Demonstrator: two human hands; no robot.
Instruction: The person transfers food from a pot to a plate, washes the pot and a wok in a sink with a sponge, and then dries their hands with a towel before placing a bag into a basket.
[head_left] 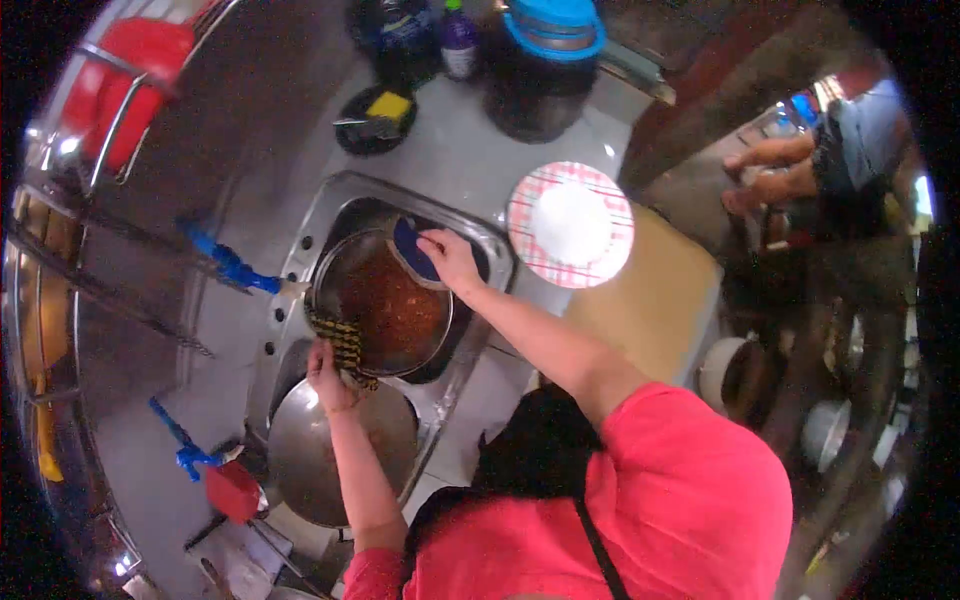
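Note:
A round metal pot (pixel 400 310) with reddish-brown food inside sits in the right, farther basin of the steel sink (pixel 482 220). My right hand (pixel 450 258) is closed on a dark blue pot holder (pixel 410 245) with a pale edge, against the pot's far right rim. At the near left rim, my left hand (pixel 325 375) grips a yellow-and-black patterned pot holder (pixel 342 340). Both cloths cover the parts of the rim beneath them. Below my left hand, a large round metal lid or pan (pixel 340 455) lies over the nearer basin.
A checked-rim plate (pixel 572 225) stands right of the sink by a tan board (pixel 650 295). Behind are a black dish with a yellow sponge (pixel 388 105), a purple bottle (pixel 458 45) and a blue-lidded container (pixel 545 85). Blue-handled taps (pixel 235 265) project at left. Another person's hands (pixel 765 175) show at right.

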